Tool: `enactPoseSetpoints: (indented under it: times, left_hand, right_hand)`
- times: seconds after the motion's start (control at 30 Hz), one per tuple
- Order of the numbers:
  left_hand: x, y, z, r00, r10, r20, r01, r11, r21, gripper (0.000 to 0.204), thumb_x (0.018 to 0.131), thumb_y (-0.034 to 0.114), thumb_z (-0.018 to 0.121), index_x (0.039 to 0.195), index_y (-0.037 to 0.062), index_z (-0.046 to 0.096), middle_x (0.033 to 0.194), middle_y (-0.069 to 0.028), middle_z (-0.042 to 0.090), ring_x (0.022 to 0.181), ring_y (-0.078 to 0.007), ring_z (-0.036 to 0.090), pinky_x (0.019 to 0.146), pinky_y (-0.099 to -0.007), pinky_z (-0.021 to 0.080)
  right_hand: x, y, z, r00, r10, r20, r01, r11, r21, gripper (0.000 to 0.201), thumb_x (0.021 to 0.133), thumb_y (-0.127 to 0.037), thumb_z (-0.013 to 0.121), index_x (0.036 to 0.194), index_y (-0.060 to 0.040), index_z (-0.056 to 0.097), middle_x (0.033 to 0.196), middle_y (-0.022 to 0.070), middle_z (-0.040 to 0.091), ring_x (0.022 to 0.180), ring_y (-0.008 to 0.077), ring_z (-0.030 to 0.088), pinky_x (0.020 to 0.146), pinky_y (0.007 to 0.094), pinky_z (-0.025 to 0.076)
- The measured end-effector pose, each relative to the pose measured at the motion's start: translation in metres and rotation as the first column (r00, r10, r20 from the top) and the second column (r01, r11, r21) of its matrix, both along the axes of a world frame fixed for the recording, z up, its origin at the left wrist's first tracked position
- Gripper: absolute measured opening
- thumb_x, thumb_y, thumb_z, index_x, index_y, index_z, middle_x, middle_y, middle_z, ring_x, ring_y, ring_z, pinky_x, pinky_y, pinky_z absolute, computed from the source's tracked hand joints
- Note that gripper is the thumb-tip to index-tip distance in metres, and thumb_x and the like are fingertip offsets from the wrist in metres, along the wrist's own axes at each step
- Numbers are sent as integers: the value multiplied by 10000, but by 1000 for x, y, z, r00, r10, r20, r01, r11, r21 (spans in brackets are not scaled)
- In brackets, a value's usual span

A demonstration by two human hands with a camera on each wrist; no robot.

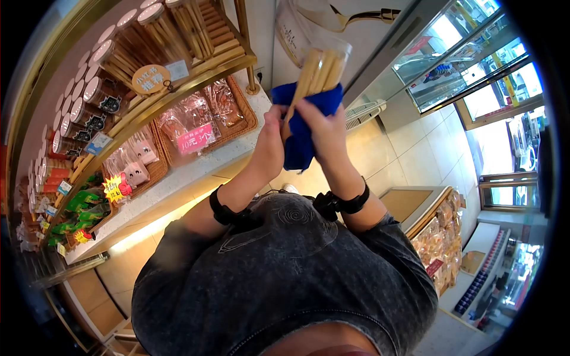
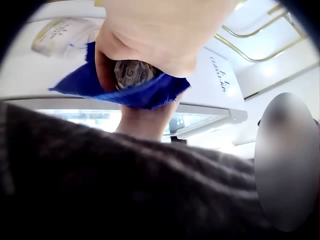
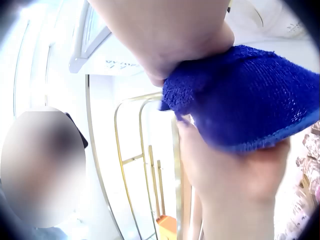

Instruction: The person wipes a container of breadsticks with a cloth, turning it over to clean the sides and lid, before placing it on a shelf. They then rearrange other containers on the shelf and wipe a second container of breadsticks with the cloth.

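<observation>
Left hand: fingers curled round the lower part of the clear container, whose base end shows against the palm in the left wrist view. Right hand: clamped on the blue cloth, thumb over the near side; its fingertips are hidden behind the fabric.

The container, filled with tan sticks, is held up in front of the chest, tilted, its upper end pointing away from the body. The cloth wraps the lower part, and the upper part stands bare above it. Whether a lid is fitted cannot be told.

The step in hand is judged to be wiping the container. For a good result, the left hand should support the base firmly without squeezing the wall. The right hand should keep the cloth flat against the curve and turn the container under even pressure, working upward to the bare part. Loose cloth edges should be gathered clear of the grip; a fold caught under the fingers could let the smooth wall slip.

To the left lie a wicker tray of packaged goods and a shelf bearing lidded jars; both should be given clearance.
</observation>
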State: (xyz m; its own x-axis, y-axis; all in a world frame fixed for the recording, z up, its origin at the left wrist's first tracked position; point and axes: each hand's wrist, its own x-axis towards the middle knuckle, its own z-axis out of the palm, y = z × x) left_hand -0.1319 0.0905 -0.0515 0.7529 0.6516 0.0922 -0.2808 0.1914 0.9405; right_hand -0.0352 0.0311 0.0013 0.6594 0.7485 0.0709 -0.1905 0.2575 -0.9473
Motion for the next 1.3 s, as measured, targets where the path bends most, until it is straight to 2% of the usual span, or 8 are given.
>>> enactPoseSetpoints:
  times: [0.2, 0.37, 0.57, 0.77, 0.87, 0.97, 1.13, 1.3]
  left_hand:
    - [5, 3, 15, 990, 79, 120, -113, 943, 314, 836, 861, 737, 230, 1148, -22, 430, 1002, -158, 579, 962, -234, 567, 855, -312, 425]
    - [-10, 1, 25, 960, -11, -281, 165, 831, 532, 948, 738, 830, 362, 1185, -5, 417, 880, -232, 607, 887, -421, 603, 751, -387, 476]
    - [-11, -7, 43, 915, -4, -403, 267, 753, 601, 758, 656, 359, 823, 1210, 20, 432, 917, -188, 643, 887, -342, 639, 730, -379, 501]
    - [-9, 4, 10, 836, -546, -44, 516, 812, -273, 551, 850, 434, 634, 1201, 38, 480, 875, -145, 629, 787, -229, 637, 677, -320, 517]
    - [-1, 11, 7, 453, -691, 564, 885, 269, -380, 823, 818, 756, 344, 1259, 73, 473, 1002, -168, 621, 850, -285, 645, 715, -394, 544]
    - [-3, 5, 31, 833, -340, 437, 548, 399, -735, 850, 811, 762, 347, 1314, 84, 445, 1191, -152, 577, 1058, -298, 589, 872, -415, 505]
    - [-13, 28, 35, 750, -365, -551, 414, 909, -38, 757, 926, 655, 140, 1265, 64, 470, 1081, -113, 632, 979, -162, 608, 765, -296, 509]
    - [-17, 75, 43, 982, -13, -186, 60, 967, 248, 602, 922, 553, 448, 1210, 28, 506, 1045, -105, 640, 1007, -189, 593, 819, -293, 462]
  right_hand:
    - [-12, -8, -9, 979, -49, 196, 41, 998, 48, 479, 713, -75, 751, 1118, -11, 504, 950, 49, 620, 868, 123, 594, 800, 276, 482]
    - [17, -8, 22, 997, -66, -40, 66, 998, 15, 332, 765, -109, 716, 1036, -11, 553, 823, 52, 632, 721, 127, 609, 651, 263, 494]
    - [51, -6, 38, 955, -168, -244, 207, 967, 145, 352, 787, -127, 699, 1086, -19, 548, 815, 64, 618, 684, 134, 602, 596, 277, 510]
    - [64, -3, 20, 895, 136, -425, -3, 954, 300, 393, 865, -304, 592, 1163, -51, 544, 924, 61, 624, 751, 162, 618, 673, 305, 532]
    - [47, -7, 11, 875, 323, -360, -186, 911, 368, 467, 868, -338, 572, 1226, -41, 525, 994, 56, 613, 896, 158, 602, 796, 293, 506]
    - [19, -14, 0, 950, 278, -142, -241, 943, 231, 427, 828, -179, 634, 1205, -17, 513, 1082, 70, 601, 969, 152, 586, 854, 301, 488]
    - [27, -27, -2, 947, 320, -21, -319, 946, 59, 491, 769, -80, 680, 1213, -3, 484, 1049, 60, 611, 939, 138, 586, 847, 290, 474]
    - [33, -34, 5, 845, 531, 58, -531, 847, -17, 585, 728, -85, 714, 1251, 1, 466, 1096, 56, 588, 996, 135, 545, 906, 294, 430]
